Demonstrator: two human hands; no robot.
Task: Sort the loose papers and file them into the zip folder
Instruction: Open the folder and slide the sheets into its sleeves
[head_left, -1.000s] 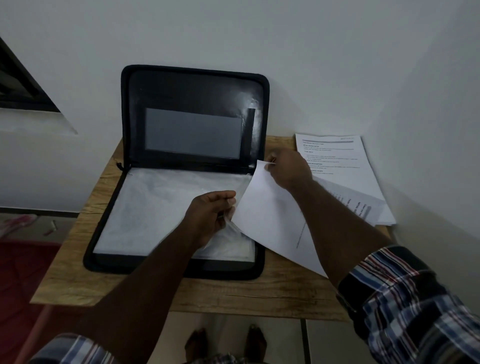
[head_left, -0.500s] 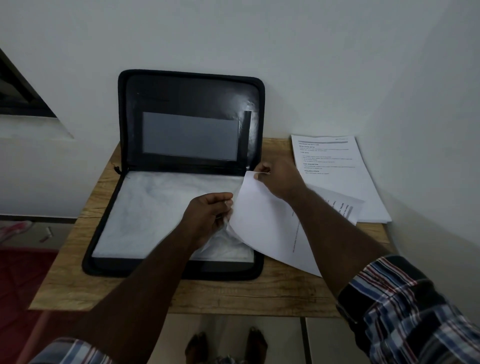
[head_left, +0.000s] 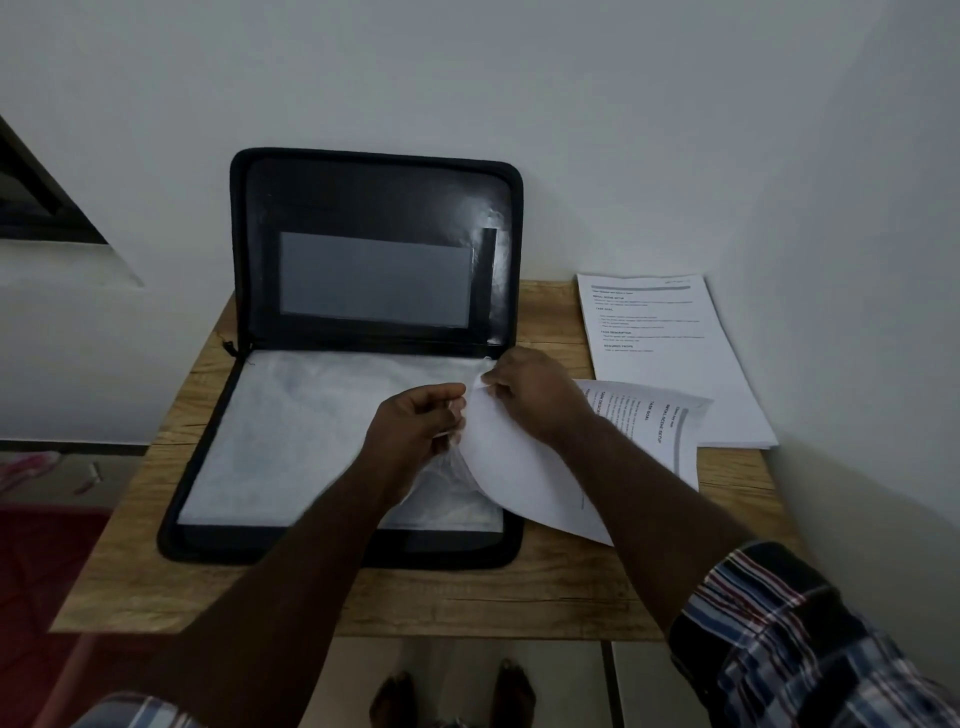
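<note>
The left hand (head_left: 415, 431) sits over the flat bottom half of the black zip folder (head_left: 374, 364), with its fingers curled in and pinching the edge of a clear plastic sleeve (head_left: 322, 441) that lies inside the folder. The right hand (head_left: 530, 389) is just beside the left hand, very close to it, and its fingers are bent round the top corner of a sheet of paper (head_left: 524, 483), pinching it. The sheet curves up from the table, with its blank side facing the person and some printed lines showing on the part that sticks out past the right wrist. The near edge of the sheet sits right at the open side of the sleeve, next to the left hand's fingertips, but how far it goes in cannot be seen. The folder is open like a book, its lid standing up against the wall behind both hands, and the lid has a see-through pocket (head_left: 374, 278) on it. Farther out past the right hand, against the side wall, a stack of printed papers (head_left: 670, 364) lies flat on the wooden table (head_left: 467, 597). Both arms reach forward from checked sleeves (head_left: 789, 639), rolled up near the elbows. Below the hands, under the table edge, the person's bare feet (head_left: 452, 696) show on the floor
</note>
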